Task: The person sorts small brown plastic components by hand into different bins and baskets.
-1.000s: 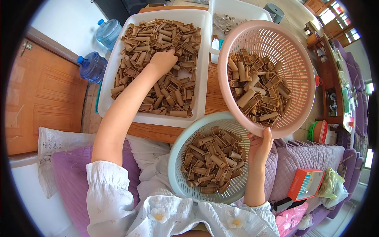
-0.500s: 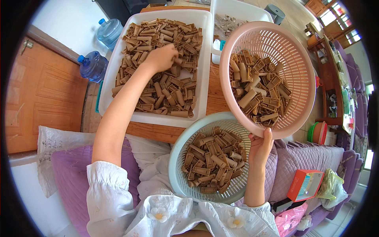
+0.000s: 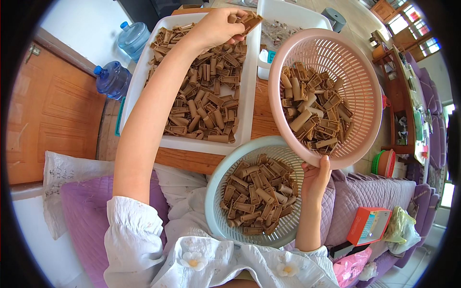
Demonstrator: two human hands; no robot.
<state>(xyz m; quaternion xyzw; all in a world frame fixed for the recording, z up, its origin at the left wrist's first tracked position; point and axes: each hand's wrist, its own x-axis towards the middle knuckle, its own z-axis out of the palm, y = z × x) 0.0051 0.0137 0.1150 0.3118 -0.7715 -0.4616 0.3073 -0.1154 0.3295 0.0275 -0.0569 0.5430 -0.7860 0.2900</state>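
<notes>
The left hand (image 3: 216,26) is up at about twelve o'clock, closed around a small bunch of brown pieces (image 3: 247,20) lifted just above the far end of the white tray (image 3: 137,84). That tray lies on the wooden bench (image 3: 261,113) and is full of the same short brown tube-like pieces, heaped loosely from end to end. The right hand (image 3: 314,180) sits at about four o'clock, fingers curled and thumb hooked over the near rim of a pink basket (image 3: 353,84), which it holds tilted up off the bench — the pieces inside have slid toward its lower side. Just below it, at six o'clock, a pale green basket (image 3: 213,185) rests on the person's lap, about half full of brown pieces; its far rim tucks under the pink one. A second white tray (image 3: 288,12) stands beyond the first, at one o'clock. Two blue water bottles (image 3: 113,79) stand on the floor at ten o'clock beside a wooden door (image 3: 45,110). A red box (image 3: 367,225) lies on the purple sofa (image 3: 372,197) at four o'clock.
</notes>
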